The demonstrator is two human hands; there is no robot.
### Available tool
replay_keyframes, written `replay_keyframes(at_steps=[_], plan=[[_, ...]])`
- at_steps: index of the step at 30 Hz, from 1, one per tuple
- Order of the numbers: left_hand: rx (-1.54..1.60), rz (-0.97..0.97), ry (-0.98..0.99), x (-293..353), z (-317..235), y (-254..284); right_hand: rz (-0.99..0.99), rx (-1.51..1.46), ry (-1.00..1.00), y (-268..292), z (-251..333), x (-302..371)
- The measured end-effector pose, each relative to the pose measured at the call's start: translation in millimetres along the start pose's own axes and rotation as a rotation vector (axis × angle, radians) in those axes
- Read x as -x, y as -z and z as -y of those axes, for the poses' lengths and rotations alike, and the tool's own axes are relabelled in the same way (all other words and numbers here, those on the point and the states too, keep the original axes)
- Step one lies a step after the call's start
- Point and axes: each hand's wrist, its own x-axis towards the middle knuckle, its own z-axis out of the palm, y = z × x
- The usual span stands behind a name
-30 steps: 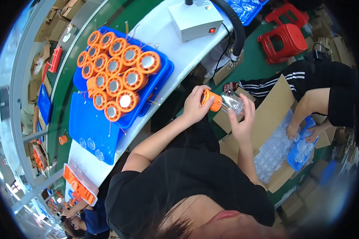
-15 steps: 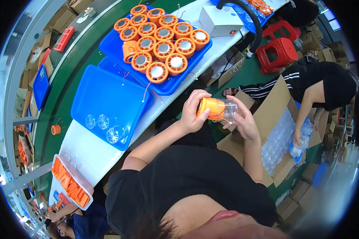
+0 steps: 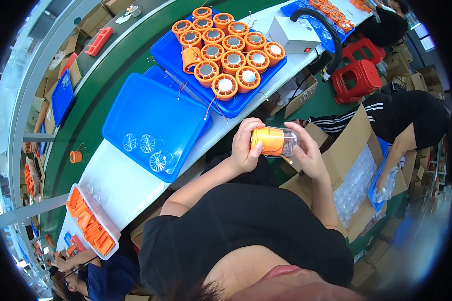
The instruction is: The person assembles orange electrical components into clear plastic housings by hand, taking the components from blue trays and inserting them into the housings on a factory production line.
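**Orange cylinder and clear cap held between both hands**

The person holds an orange cylinder point(image 3: 267, 141) in front of the chest, just off the edge of the white table point(image 3: 120, 185). The left hand point(image 3: 246, 145) wraps around its orange end, fingers curled over the top, which steadies the piece. The right hand point(image 3: 306, 150) closes on the clear plastic cap point(image 3: 288, 143) at the other end, so the two hands are drawn together on the one item, each gripping its own part. Whether the cap is fully seated on the cylinder is hard to tell, as the clear plastic blurs against the fingers.

On the table, within easy reach of the left arm, sits a blue tray point(image 3: 246, 103) packed with similar orange round units in rows. Nearer, a second blue tray point(image 3: 135, 115) carries a few clear wheel-shaped parts point(image 3: 146, 144). To the right, an open cardboard box point(image 3: 354, 145) holds clear plastic pieces, where another person's hand point(image 3: 381, 183) reaches in.
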Motion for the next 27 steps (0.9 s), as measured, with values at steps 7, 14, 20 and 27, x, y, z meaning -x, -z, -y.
replay_keyframes(at_steps=[7,14,20,27], plan=[[0.273,-0.057,0.400,-10.3,1.7,-19.9,0.035,0.119,-0.072,14.5,8.9,-3.9],[0.347,0.018,0.590,-25.2,4.8,-31.2,-0.021,0.386,-0.008,29.2,7.8,-13.4],[0.183,0.016,0.382,-30.9,4.8,-33.3,-0.001,-0.158,-0.045,33.1,-8.2,-18.2],[0.266,-0.064,0.524,-32.5,2.9,-32.1,0.049,-0.148,-0.056,42.0,-7.0,-26.3]])
